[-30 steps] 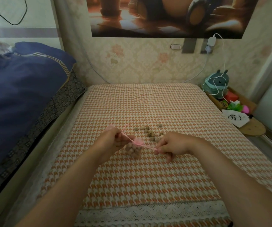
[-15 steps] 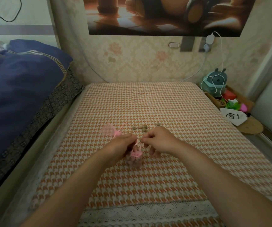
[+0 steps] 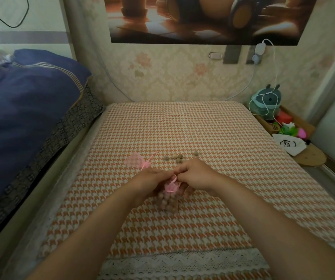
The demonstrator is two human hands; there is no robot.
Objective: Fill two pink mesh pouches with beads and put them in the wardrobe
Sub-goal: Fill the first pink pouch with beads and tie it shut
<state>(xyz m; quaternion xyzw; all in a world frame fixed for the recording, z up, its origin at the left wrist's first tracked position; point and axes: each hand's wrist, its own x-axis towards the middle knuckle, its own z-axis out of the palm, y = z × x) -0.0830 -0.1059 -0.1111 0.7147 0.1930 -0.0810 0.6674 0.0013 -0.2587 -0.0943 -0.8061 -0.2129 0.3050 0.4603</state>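
Hands have come back together since a second ago. They were spread wide then, pulling the string (image 3: pixel 173 178) taut; now they meet right over the neck of the full pouch (image 3: pixel 167 200). The pouch sits low on the bed (image 3: pixel 233 209), packed with brown beads, pink top bunched shut.

Left hand (image 3: pixel 149 183) and right hand (image 3: pixel 196 176) both have their fingertips curled in, pinching the string just above the bunched neck. Looks like the knot-tying step. Exactly how the string runs between the fingers is too small to tell.

To do it well, I'd say:
- keep the neck cinched while looping
- hold the pouch upright so no beads slip out
- pull the knot down snug against the mesh

The empty pouch (image 3: pixel 135 161) lies flat just beyond the left hand, with its own string trailing. Loose beads (image 3: pixel 177 157) are scattered behind the hands, enough for the second fill. So roughly halfway through filling. No wardrobe in view.

A navy quilt (image 3: pixel 25 110) is heaped to the left.
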